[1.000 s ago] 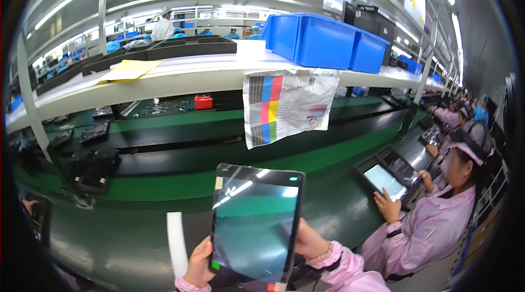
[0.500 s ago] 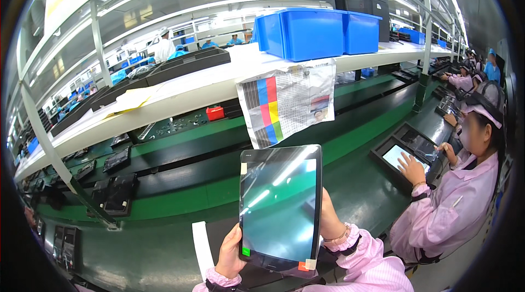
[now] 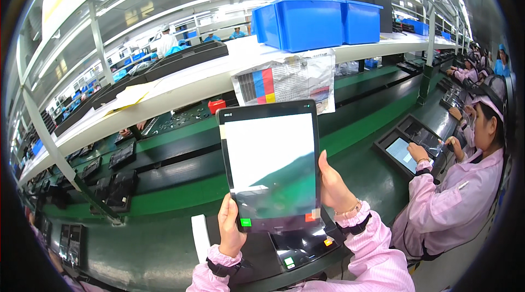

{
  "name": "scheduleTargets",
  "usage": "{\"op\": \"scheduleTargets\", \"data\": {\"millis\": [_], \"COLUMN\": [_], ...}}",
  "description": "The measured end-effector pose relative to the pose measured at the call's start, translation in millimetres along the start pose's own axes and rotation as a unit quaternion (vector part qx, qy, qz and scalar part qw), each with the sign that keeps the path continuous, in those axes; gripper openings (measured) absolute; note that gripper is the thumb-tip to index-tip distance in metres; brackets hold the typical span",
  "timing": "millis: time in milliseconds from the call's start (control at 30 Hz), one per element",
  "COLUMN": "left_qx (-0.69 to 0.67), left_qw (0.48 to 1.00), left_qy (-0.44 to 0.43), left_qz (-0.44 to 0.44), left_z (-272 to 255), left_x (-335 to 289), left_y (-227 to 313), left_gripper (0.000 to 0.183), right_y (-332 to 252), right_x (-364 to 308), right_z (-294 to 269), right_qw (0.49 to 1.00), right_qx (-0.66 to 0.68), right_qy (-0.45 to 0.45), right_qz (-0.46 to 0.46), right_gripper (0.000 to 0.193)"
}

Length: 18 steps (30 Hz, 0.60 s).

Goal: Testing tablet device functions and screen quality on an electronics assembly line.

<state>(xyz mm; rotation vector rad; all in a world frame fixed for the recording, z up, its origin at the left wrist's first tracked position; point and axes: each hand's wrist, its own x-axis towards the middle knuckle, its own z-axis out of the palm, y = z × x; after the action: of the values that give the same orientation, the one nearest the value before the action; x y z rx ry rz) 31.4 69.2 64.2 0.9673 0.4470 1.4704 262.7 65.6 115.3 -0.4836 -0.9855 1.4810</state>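
Observation:
A black tablet (image 3: pixel 270 169) is held upright in front of me, its screen bright white above and showing a blurred green reflection below. Small green and orange stickers mark its lower corners. My left hand (image 3: pixel 232 225) grips its lower left edge, thumb in front. At the right edge my right hand (image 3: pixel 334 187) holds on with the thumb raised and the other fingers mostly hidden behind. Beneath it, a second dark tablet (image 3: pixel 309 248) with similar stickers lies flat on the bench, partly covered by the raised one. A white strip (image 3: pixel 200 237) lies beside my left hand.
The green bench (image 3: pixel 158 237) runs across. On the right a co-worker in pink (image 3: pixel 454 193) works at a tablet in a black tray (image 3: pixel 383 147). Blue bins (image 3: pixel 306 24) stand on the white shelf (image 3: pixel 191 81), with a printed sheet (image 3: pixel 287 81) hanging from it.
Both my hands have lifted the tablet up and slightly left, tilting it so the screen reflects more white. The second tablet beneath has come into view. The co-worker's hand has shifted on their screen.

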Motion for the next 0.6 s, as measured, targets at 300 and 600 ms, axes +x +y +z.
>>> {"op": "scheduleTargets", "data": {"millis": [300, 600], "left_qx": [0.163, 0.390], "left_qw": [0.981, 0.888], "left_qy": [-0.059, 0.002], "left_qz": [0.086, 0.245], "left_z": [11.9, 30.6], "left_x": [37.5, 72.9], "left_y": [-9.4, 11.0], "left_gripper": [0.039, 0.043], "right_y": [-0.3, -1.0], "right_x": [45.3, 95.7], "right_z": [-21.9, -30.9], "right_qw": [0.993, 0.979], "right_qx": [0.052, 0.002], "right_qy": [0.062, 0.147], "right_qz": [-0.084, -0.142], "right_gripper": [0.047, 0.042]}}
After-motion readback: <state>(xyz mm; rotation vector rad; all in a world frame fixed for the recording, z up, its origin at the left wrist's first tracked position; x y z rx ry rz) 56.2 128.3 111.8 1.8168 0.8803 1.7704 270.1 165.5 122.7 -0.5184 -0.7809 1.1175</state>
